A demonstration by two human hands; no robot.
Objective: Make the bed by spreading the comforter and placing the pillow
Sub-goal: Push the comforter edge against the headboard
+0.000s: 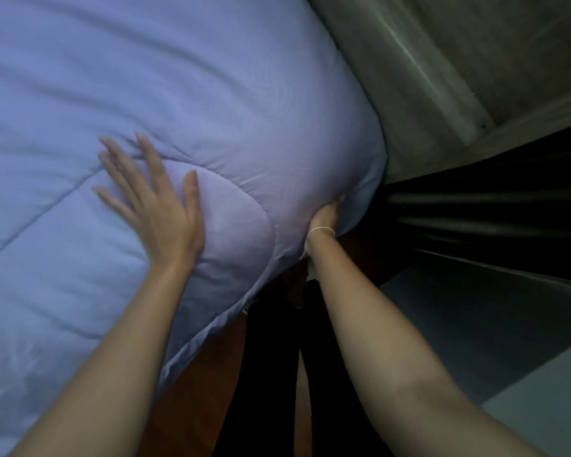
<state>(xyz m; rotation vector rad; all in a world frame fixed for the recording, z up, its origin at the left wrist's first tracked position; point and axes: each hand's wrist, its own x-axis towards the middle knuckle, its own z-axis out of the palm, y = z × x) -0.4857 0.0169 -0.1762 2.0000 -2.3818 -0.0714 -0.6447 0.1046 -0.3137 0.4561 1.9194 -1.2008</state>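
Two hands work the comforter (185,103) corner: left hand (155,206) lies flat, fingers spread, pressing it; right hand (325,214) reaches beneath its edge, grip hidden. Tugging unevenly could bunch the corner between them.

Pale lilac quilted comforter (185,94), corner seemingly draped over bed edge

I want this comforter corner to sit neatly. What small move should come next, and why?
Probably draw the corner down and outward with the right hand, which is tucked under the comforter edge, while the flat left hand smooths the puckered creases beside it.
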